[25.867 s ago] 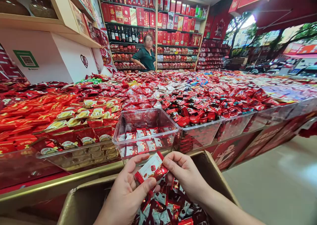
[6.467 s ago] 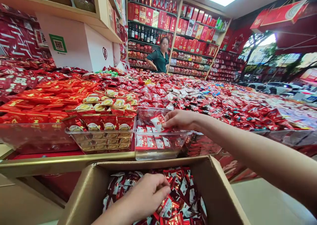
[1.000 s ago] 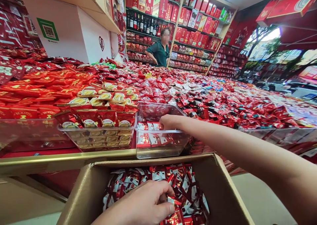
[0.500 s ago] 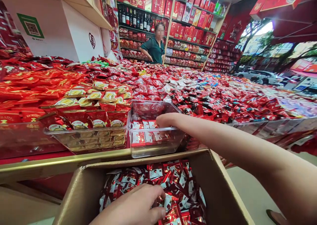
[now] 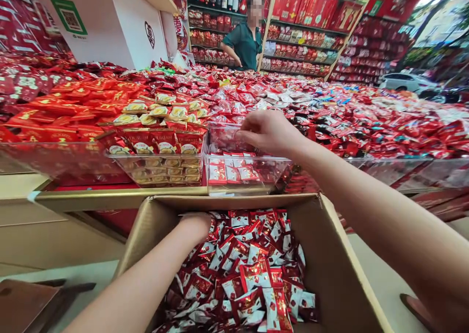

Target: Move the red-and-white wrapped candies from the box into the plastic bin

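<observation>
Small red-and-white wrapped candies (image 5: 238, 250) lie heaped in an open cardboard box (image 5: 340, 259) in front of me. My left hand (image 5: 200, 225) reaches into the box's far left part. Its fingers are hidden at the candies, so their grip does not show. Over a clear plastic bin (image 5: 249, 169) hangs my right hand (image 5: 273, 132), its thumb and curved forefinger apart, with nothing visible between them. Rows of similar red-and-white packets (image 5: 232, 173) lie inside that bin.
Left of the bin stands a clear bin of durian packets (image 5: 164, 144). Red packets (image 5: 73, 110) cover the counter, with a gold edge (image 5: 120, 198) in front. A person (image 5: 244, 44) in green stands behind, near shelves of bottles and boxes.
My right hand has risen out of the clear bin to above it. My left hand has moved to the box's far left side. The view has tilted down.
</observation>
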`<state>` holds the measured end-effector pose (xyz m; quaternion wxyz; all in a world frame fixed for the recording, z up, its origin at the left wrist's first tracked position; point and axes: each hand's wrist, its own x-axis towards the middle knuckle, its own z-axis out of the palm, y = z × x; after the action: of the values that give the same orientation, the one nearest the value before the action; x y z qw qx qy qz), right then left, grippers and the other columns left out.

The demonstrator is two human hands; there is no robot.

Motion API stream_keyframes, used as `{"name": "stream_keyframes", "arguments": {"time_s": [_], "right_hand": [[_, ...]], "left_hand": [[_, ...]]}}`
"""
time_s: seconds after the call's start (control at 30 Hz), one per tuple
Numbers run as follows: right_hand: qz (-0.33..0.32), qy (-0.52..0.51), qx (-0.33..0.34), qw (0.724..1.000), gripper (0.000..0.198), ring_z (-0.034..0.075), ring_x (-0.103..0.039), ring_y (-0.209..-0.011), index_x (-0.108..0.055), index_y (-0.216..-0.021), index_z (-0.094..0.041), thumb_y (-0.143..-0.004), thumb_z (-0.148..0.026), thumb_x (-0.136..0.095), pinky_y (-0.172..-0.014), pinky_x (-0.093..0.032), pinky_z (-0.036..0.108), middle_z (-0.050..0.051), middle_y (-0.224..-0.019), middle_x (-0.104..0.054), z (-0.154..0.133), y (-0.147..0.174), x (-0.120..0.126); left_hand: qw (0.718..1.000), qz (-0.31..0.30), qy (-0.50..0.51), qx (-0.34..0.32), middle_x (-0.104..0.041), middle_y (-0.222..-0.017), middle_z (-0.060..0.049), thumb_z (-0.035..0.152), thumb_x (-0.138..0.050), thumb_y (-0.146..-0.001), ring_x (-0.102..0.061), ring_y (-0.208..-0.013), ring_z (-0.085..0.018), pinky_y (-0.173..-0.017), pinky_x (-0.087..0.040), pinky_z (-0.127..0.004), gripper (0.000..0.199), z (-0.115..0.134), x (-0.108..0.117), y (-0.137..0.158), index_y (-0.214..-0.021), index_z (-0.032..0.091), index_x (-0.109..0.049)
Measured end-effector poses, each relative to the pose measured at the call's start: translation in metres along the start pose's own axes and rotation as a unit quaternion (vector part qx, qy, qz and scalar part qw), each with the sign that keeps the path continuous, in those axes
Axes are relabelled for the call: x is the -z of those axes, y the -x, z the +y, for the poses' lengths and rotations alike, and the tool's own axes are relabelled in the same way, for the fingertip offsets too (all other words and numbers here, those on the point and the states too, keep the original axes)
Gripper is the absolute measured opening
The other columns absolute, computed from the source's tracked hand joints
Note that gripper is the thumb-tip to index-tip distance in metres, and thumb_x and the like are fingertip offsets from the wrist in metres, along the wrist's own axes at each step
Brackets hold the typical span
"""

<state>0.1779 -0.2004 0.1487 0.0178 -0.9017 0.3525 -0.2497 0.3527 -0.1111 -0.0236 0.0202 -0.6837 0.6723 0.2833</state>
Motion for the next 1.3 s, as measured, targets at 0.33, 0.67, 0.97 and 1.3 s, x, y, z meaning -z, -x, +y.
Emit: {"name": "stream_keyframes", "arguments": {"time_s": [0.33,0.67,0.97,1.3], "right_hand": [[-0.07,-0.144,0.085,0.983,0.015,0.014,-0.052,-0.076,-0.057,-0.081,-0.017,-0.085,-0.024,-0.045,-0.069,-0.043,0.027,0.006,-0.078,-0.06,-0.015,0.153,-0.036],[-0.137,-0.512,-0.25,0.81,0.041,0.012,-0.054,-0.065,-0.047,-0.098,-0.018,-0.067,-0.035,-0.068,-0.059,-0.041,0.024,-0.001,-0.073,-0.058,-0.002,0.178,-0.088],[-0.038,-0.685,-0.28,0.671,0.057,0.006,-0.05,-0.052,-0.04,-0.097,-0.019,-0.056,-0.027,-0.078,-0.051,-0.035,0.018,-0.007,-0.061,-0.057,-0.004,0.168,-0.08],[-0.106,-0.765,-0.295,0.563,0.032,0.007,-0.053,-0.051,-0.051,-0.074,-0.016,-0.062,-0.035,-0.074,-0.05,-0.039,0.019,-0.004,-0.061,-0.058,-0.01,0.167,-0.078]], "left_hand": [[0.999,0.024,0.023,-0.027,-0.063,-0.099,-0.004,0.022,-0.058,-0.078,-0.057,-0.098,-0.021,-0.09,-0.039,-0.047,0.018,0.027,-0.037,0.001,-0.095,0.018,-0.06],[0.932,-0.024,0.333,-0.142,-0.065,-0.066,0.002,0.023,-0.051,-0.075,-0.057,-0.056,-0.013,-0.054,-0.041,-0.025,0.031,0.068,0.01,0.04,-0.106,0.017,-0.051],[0.821,-0.054,0.555,-0.125,-0.063,-0.072,0.002,0.028,-0.051,-0.08,-0.057,-0.064,-0.01,-0.062,-0.047,-0.025,0.041,0.081,0.015,0.052,-0.117,0.017,-0.038],[0.806,-0.04,0.558,-0.192,-0.065,-0.087,0.003,0.027,-0.062,-0.075,-0.058,-0.082,-0.012,-0.078,-0.045,-0.026,0.009,0.076,0.018,0.052,-0.079,0.02,-0.058]]}}
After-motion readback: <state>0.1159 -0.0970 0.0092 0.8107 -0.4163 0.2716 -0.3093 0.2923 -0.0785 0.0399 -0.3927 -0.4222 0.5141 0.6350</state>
